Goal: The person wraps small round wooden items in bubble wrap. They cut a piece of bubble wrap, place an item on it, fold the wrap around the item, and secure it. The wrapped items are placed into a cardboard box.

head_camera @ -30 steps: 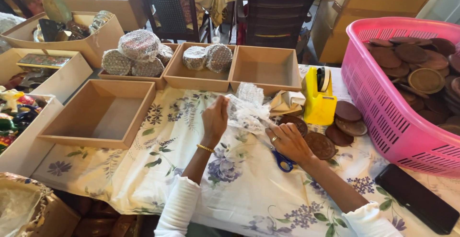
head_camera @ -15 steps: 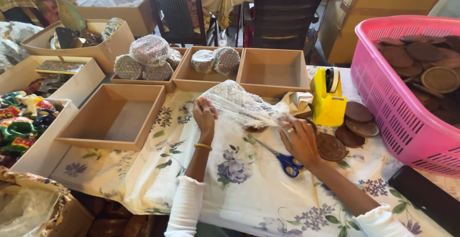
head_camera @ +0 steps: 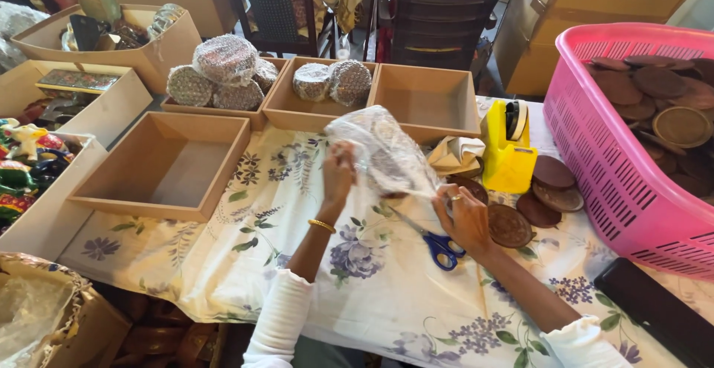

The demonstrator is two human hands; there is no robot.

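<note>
Both hands pinch a bubble wrap sheet [head_camera: 387, 156] held up over the floral tablecloth [head_camera: 372, 294]: left hand [head_camera: 338, 175] grips its left edge, right hand [head_camera: 465, 215] its lower right corner. Long axis slants upper-left to lower-right. Blue-handled scissors [head_camera: 435, 245] lie just below the right hand.

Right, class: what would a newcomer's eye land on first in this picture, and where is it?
Probably the pink plastic basket at far right, heaped with brown wooden discs. At centre, the left hand and right hand pull a bubble wrap sheet over the floral tablecloth, with blue-handled scissors beneath and a yellow tape dispenser beside.
</note>
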